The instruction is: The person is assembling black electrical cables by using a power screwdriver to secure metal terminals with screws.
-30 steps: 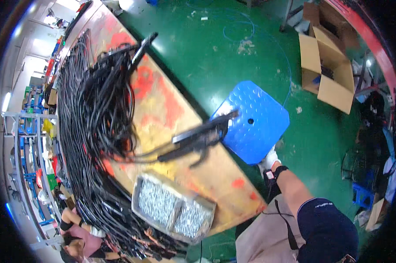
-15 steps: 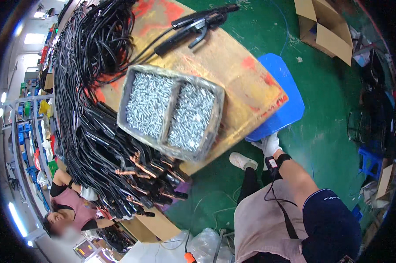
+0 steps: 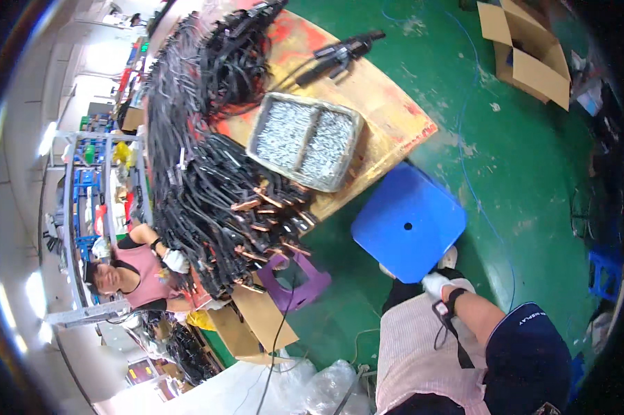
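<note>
A blue stool (image 3: pixel 398 197) with a rounded square seat and a small dark hole in its middle is beside the table corner. My right hand (image 3: pixel 437 284), in a white glove, closes on the seat's near edge; its fingers are partly hidden. A dark strap circles that wrist. My left hand is out of sight. Beyond the stool, a two-part tray (image 3: pixel 254 142) full of small silvery metal pieces rests on the table (image 3: pixel 388 117). Next to it lie many black cables (image 3: pixel 187 187) with copper-coloured ends, and a black electrode holder (image 3: pixel 336 59).
Across the cables stands a co-worker (image 3: pixel 142 273) with white gloves. A purple stool (image 3: pixel 305 287) and an open carton (image 3: pixel 249 325) are below the cable ends. Another open carton (image 3: pixel 533 69) sits at the far right. A thin blue hose (image 3: pixel 466 173) crosses the green floor.
The blue stool has come out from the table corner toward me, with my right hand at its edge. My view has shifted, and the purple stool shows more.
</note>
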A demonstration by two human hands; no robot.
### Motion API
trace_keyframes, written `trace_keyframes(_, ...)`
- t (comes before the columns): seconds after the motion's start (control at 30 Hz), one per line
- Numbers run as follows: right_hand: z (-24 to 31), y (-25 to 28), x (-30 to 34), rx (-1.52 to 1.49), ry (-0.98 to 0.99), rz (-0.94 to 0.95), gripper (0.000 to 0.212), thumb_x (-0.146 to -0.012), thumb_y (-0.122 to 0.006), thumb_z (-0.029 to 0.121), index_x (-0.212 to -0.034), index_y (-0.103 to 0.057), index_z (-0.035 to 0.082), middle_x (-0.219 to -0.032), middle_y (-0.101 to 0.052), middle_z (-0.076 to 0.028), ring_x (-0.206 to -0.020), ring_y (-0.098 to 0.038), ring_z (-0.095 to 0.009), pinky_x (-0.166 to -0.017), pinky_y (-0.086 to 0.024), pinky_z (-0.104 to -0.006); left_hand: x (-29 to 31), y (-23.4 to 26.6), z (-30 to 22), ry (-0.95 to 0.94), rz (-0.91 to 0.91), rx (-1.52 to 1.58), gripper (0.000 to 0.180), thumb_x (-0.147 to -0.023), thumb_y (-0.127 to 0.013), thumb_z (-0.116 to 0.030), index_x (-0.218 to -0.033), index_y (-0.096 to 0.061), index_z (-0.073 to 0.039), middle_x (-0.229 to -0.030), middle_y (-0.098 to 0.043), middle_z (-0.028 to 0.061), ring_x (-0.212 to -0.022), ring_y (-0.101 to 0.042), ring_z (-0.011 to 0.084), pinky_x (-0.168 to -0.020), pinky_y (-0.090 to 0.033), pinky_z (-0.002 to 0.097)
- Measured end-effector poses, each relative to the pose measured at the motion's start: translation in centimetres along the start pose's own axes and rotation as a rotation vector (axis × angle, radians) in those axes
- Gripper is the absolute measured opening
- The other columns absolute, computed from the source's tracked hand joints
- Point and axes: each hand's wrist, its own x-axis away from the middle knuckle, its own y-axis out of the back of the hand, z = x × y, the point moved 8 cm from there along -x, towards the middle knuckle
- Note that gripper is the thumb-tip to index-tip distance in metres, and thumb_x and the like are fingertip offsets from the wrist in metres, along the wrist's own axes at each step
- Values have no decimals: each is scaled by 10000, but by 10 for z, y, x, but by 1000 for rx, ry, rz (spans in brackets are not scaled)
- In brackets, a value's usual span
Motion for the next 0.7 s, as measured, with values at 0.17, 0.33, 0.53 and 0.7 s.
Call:
trace_keyframes(0.17,201,225,137,-482,436,323,550,-953,-456,508,-1277,-611,91,-1323,-599,-166,-1226,-558,-336,-1070,-392,-416,22,42,26,-34,-24,97,516,-917,-639,-383,-1338,-553,-98,-1294,-621,132,-1141,-620,307,-1030,-467,403)
trace_keyframes(0.33,394,315,223,-444,832,687,688,-957,-476,588,-1440,-437,101,-1426,-519,-143,-1317,-495,-264,-1101,-376,-391,21,62,23,-230,67,227,513,-918,-640,-379,-1337,-553,-96,-1292,-621,132,-1140,-621,306,-1029,-467,402)
trace_keyframes(0.53,484,345,251,-306,1057,524,629,-901,-642,390,-1383,-460,31,-1430,-487,-169,-1316,-476,-249,-1118,-360,-367,0,23,-150,-1065,374,-82,581,-877,-710,-351,-1334,-527,-44,-1232,-636,169,-1124,-632,284,-999,-480,383)
trace_keyframes(0.7,459,482,269,-715,1253,-496,549,-865,-686,321,-1302,-517,35,-1051,-572,-63,-979,-573,-217,-912,-479,-423,39,97,-260,-1337,439,-133,651,-767,-702,-275,-1322,-506,2,-1154,-632,217,-1024,-647,326,-892,-511,399)
